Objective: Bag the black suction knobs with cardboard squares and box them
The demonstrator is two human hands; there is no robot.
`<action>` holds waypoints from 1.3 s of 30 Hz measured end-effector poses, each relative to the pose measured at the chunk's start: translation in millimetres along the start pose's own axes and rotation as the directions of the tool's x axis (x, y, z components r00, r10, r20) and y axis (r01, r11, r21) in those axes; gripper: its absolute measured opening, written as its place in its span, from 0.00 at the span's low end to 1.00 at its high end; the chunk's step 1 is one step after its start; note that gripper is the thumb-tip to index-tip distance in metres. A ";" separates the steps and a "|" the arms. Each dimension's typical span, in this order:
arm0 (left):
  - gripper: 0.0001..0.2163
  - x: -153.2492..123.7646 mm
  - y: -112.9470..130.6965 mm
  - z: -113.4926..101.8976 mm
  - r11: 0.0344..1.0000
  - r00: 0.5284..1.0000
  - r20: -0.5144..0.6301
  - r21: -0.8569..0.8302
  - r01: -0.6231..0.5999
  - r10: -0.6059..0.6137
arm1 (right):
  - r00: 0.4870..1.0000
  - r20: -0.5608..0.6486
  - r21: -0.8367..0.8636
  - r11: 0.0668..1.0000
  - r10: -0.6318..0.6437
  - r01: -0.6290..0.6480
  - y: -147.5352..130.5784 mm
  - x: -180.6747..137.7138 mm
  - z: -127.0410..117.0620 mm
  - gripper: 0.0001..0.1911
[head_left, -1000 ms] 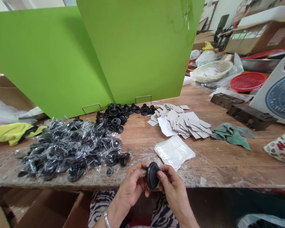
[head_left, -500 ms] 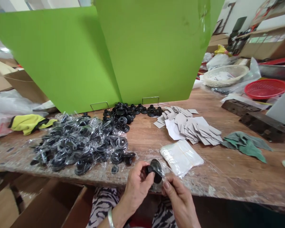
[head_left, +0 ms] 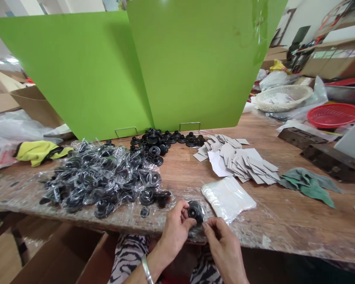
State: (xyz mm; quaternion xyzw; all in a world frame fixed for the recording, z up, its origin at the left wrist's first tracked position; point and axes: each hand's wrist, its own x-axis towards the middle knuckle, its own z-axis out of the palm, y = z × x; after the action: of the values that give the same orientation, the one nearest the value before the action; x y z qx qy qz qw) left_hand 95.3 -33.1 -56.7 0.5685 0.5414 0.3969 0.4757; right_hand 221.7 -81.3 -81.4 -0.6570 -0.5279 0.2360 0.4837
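Here's the table, front edge just nearer than one bag stack; two green boards behind that stack; one wrapped heap, uncountable, well left of it, table between. Left hand pinches one black disc just left of the stack; right hand at its rim, grip I can't tell.
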 end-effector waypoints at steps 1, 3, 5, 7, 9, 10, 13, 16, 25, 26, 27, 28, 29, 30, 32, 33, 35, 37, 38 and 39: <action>0.10 0.7 -3.8 0.9 0.999 0.999 0.013 -0.027 0.030 -0.030 | 1.000 -0.003 -0.061 0.998 -0.030 0.029 1.4 2.5 -2.1 0.14; 0.10 2.1 -9.0 2.8 0.994 0.996 0.044 -0.073 0.087 -0.084 | 0.990 -0.038 -0.185 0.975 -0.136 0.127 -0.8 6.7 -4.9 0.14; 0.07 3.3 -9.9 3.7 0.986 0.989 0.066 -0.098 0.135 -0.129 | 0.948 -0.046 -0.318 0.904 -0.315 0.285 -7.5 9.8 -4.0 0.15; 0.04 4.6 -7.6 2.9 0.979 0.982 0.062 -0.084 0.184 -0.179 | 0.884 0.035 -0.429 0.792 -0.466 0.434 -14.5 12.0 0.8 0.12; 0.02 6.0 -4.5 0.1 0.971 0.972 0.055 -0.059 0.233 -0.230 | 0.842 0.120 -0.498 0.702 -0.526 0.510 -18.0 13.6 7.7 0.13; 0.02 6.7 -3.5 -1.7 0.963 0.964 0.056 -0.057 0.264 -0.261 | 0.833 0.149 -0.521 0.674 -0.532 0.524 -18.1 14.2 11.1 0.15; 0.04 7.7 -3.3 -6.5 0.954 0.956 0.014 -0.062 0.295 -0.294 | 0.822 0.193 -0.564 0.624 -0.537 0.540 -14.5 15.5 17.8 0.14; 0.06 3.0 -3.5 -6.9 0.999 0.989 -0.147 0.044 0.007 -0.001 | 0.811 0.219 -0.586 0.591 -0.542 0.554 -13.7 16.1 17.9 0.13; 0.09 -22.9 6.5 -1.7 0.782 0.809 0.004 0.254 -0.570 0.588 | 0.806 0.173 -0.716 0.490 -0.566 0.497 -25.4 11.9 10.8 0.16; 0.08 -21.8 4.5 -3.1 0.836 0.857 -0.019 0.232 -0.497 0.515 | 0.807 0.170 -0.707 0.500 -0.566 0.499 -23.3 12.0 12.2 0.16; 0.07 -20.0 2.1 -5.2 0.886 0.901 -0.046 0.208 -0.414 0.431 | 0.803 0.171 -0.685 0.517 -0.571 0.513 -20.4 12.1 13.9 0.16; 0.06 -17.9 -0.6 -7.9 0.923 0.933 -0.071 0.189 -0.335 0.353 | 0.798 0.163 -0.654 0.542 -0.580 0.528 -16.9 12.3 15.6 0.16; 0.05 -15.8 -3.2 -11.0 0.944 0.951 -0.087 0.179 -0.279 0.297 | 0.800 0.143 -0.619 0.578 -0.583 0.532 -13.0 12.5 17.2 0.14; 0.05 -14.0 -5.3 -14.1 0.952 0.958 -0.097 0.180 -0.249 0.269 | 0.814 0.106 -0.583 0.627 -0.572 0.517 -9.2 12.8 18.4 0.13; 0.05 -11.9 -7.9 -18.7 0.945 0.954 -0.118 0.212 -0.247 0.276 | 0.877 0.024 -0.503 0.752 -0.479 0.425 -3.2 13.8 19.4 0.17; 0.06 -11.6 -8.2 -19.6 0.939 0.948 -0.130 0.230 -0.256 0.290 | 0.915 0.010 -0.448 0.816 -0.404 0.365 -1.7 14.7 19.0 0.19; 0.07 -11.4 -6.8 -18.2 0.938 0.943 -0.145 0.225 -0.264 0.300 | 0.967 0.051 -0.309 0.917 -0.250 0.253 -2.7 17.7 16.0 0.19; 0.08 -10.6 -3.2 -14.5 0.948 0.944 -0.158 0.185 -0.260 0.290 | 0.987 0.081 -0.189 0.971 -0.136 0.149 -8.4 21.5 10.7 0.18; 0.08 -9.6 -0.9 -12.8 0.949 0.942 -0.166 0.170 -0.265 0.293 | 0.993 0.069 -0.154 0.982 -0.095 0.105 -12.1 23.4 7.8 0.17; 0.08 -8.4 1.6 -11.8 0.945 0.936 -0.171 0.168 -0.280 0.308 | 0.997 0.041 -0.136 0.988 -0.068 0.073 -15.5 25.0 5.1 0.17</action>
State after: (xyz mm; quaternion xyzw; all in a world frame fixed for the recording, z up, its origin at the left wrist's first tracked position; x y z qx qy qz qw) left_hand 83.4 -40.1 -51.9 0.6336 0.5209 0.4782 0.3140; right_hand 218.6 -56.6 -64.7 -0.6653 -0.5744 0.1937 0.4357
